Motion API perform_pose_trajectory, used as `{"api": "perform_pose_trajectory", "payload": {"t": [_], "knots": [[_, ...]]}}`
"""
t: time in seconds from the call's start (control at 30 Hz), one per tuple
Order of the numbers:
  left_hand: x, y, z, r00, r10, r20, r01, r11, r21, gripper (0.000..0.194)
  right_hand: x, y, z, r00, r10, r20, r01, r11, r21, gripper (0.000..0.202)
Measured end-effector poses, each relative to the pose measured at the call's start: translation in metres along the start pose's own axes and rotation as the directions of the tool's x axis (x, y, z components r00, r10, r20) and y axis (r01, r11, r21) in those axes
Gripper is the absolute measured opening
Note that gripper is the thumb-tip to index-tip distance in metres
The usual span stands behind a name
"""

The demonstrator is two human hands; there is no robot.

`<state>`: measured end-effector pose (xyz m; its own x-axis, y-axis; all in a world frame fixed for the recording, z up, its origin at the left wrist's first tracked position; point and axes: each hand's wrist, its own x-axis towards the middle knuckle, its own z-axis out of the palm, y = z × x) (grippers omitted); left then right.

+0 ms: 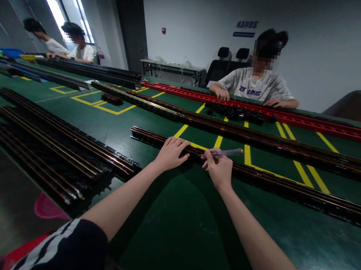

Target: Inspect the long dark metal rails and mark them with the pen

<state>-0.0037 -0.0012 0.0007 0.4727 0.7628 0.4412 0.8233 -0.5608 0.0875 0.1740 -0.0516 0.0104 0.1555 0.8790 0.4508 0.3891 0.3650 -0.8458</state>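
A long black rail with copper-coloured strips (272,179) lies across the green table in front of me. My left hand (173,153) rests on the rail near its left end, fingers over its far edge and thumb apart. In my right hand (218,167) is a screwdriver with a clear handle (230,152), held between thumb and fingers. Its handle points right, and its thin tip is at the rail, between my two hands. Whether the tip touches a screw is too small to tell.
Several similar black rails (52,142) lie at the left. Beyond my rail runs another long rail (203,121), then red rails (322,125) and black parts (238,113). A person (256,85) sits opposite; others sit far left.
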Motion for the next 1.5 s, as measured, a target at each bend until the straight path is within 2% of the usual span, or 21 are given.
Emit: {"api": "perform_pose_trajectory", "payload": {"t": [0.4, 0.77, 1.13, 1.5], "knots": [[0.0001, 0.0006, -0.0015, 1.000, -0.002, 0.010, 0.002, 1.000, -0.010, 0.038, -0.0006, 0.0035, 0.0003, 0.994, 0.040, -0.105, -0.038, 0.999, 0.023, 0.048], [0.0000, -0.0002, 0.0004, 1.000, -0.005, 0.005, 0.005, 1.000, -0.003, 0.036, -0.0008, 0.0053, 0.0003, 0.994, 0.029, -0.105, -0.028, 1.000, 0.010, 0.042], [0.0005, 0.0007, -0.0018, 1.000, -0.006, 0.015, 0.006, 1.000, 0.006, 0.035, -0.0024, 0.0038, -0.0005, 0.975, 0.058, -0.214, -0.052, 0.998, 0.032, 0.044], [-0.0002, -0.0009, 0.0008, 1.000, 0.002, -0.007, -0.002, 1.000, -0.005, 0.035, -0.0033, 0.0023, -0.0018, 0.979, 0.041, -0.198, -0.032, 0.998, 0.050, 0.044]]}}
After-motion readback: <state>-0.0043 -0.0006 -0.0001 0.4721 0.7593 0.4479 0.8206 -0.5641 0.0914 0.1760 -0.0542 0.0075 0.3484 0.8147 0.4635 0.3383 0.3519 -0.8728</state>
